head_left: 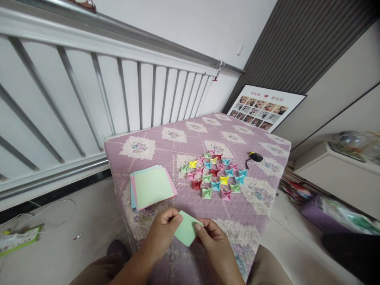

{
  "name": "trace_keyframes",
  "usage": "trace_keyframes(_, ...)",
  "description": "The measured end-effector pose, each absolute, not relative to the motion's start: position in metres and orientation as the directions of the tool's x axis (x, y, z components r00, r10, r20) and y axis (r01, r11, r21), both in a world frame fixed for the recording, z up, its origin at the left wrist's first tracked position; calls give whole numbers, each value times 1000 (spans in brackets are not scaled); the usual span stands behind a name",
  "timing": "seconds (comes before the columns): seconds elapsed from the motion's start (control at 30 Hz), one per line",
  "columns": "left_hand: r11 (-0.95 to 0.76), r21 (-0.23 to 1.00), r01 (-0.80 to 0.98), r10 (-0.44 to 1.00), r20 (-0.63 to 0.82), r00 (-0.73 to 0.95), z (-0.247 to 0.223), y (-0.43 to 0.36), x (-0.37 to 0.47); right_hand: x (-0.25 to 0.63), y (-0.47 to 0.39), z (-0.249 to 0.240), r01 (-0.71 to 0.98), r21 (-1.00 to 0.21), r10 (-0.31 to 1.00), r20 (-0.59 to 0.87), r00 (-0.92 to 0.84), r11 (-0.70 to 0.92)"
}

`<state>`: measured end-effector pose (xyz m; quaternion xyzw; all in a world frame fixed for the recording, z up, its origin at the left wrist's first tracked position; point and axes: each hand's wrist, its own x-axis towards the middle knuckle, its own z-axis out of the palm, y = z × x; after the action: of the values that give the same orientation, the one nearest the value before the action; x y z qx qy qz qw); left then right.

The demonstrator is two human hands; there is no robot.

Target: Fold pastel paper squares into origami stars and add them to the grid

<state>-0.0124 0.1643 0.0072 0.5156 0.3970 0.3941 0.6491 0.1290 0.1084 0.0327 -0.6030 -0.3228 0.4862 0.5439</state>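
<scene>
Landmark: stack of square paper sheets (154, 188), pale green on top, pink and light blue edges showing beneath, a bit of red at the lower right corner. It lies on a table covered with a lilac quilted cloth with cream floral patches (196, 208).

Left hand (164, 227): nearer the wearer than the stack. Thumb and bent fingers pinch the left corner of a light green piece of paper (187, 230).

Right hand (212, 237): to the right of the left hand. Thumb on the near face, fingers curled behind; grasping the right corner of the same piece.

Green piece: in front of the stack and to its right, held tilted between the hands. Outline smaller than the stack's top sheet. Layer count cannot be told.

Right of stack: small pointed folded-paper shapes (214, 173) in red, pink, yellow, green and blue, set out close together in slanting rows.

Farther right of stack, past the shapes: black object with a yellow part and a thin dark cord (255, 157); identity unclear.

Beyond stack: white radiator with vertical panels (130, 95). Beyond and far right: white board of small photos in a dark frame (261, 109), leaning.
</scene>
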Motion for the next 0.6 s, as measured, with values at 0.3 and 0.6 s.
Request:
trace_keyframes(0.3, 160, 981, -110, 940, -118, 321, 3, 161, -9, 131, 109, 30, -218, -946, 890, -304, 340, -240)
trace_keyframes(0.6, 175, 978, -114, 941, -132, 313, 1, 164, -10, 133, 109, 26, -197, -949, 896, -300, 329, -245)
